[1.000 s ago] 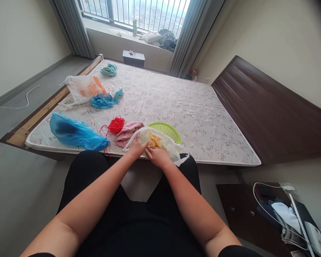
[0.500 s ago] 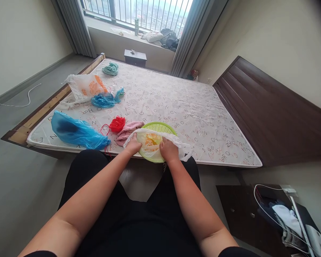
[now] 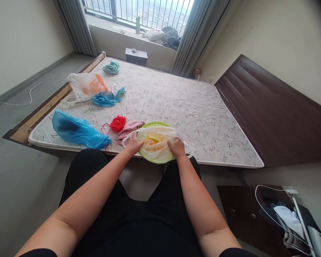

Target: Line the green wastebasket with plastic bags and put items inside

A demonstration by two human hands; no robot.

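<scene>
A white plastic bag (image 3: 160, 134) with orange print is stretched over a round green basket (image 3: 155, 124) at the mattress's near edge. My left hand (image 3: 134, 142) is closed on the bag's left side. On the right side, my right hand (image 3: 177, 146) grips the same bag. Something yellow shows through the thin plastic, too blurred to name. Just left of the basket lies a crumpled pink cloth (image 3: 129, 129). Beside that sits a bundle of red plastic (image 3: 118, 123) with a red string trailing from it.
On the mattress (image 3: 203, 117) lie a large blue plastic bag (image 3: 78, 128), a smaller blue bag (image 3: 107, 99), a white-and-orange bag (image 3: 85, 85) and a teal coiled cloth (image 3: 111, 67). A dark headboard (image 3: 273, 110) stands right. A nightstand (image 3: 232, 210) is at lower right.
My right hand has moved to the right along the bag, so the plastic is spread wider and more of its orange print shows. My left hand has stayed nearly in place.
</scene>
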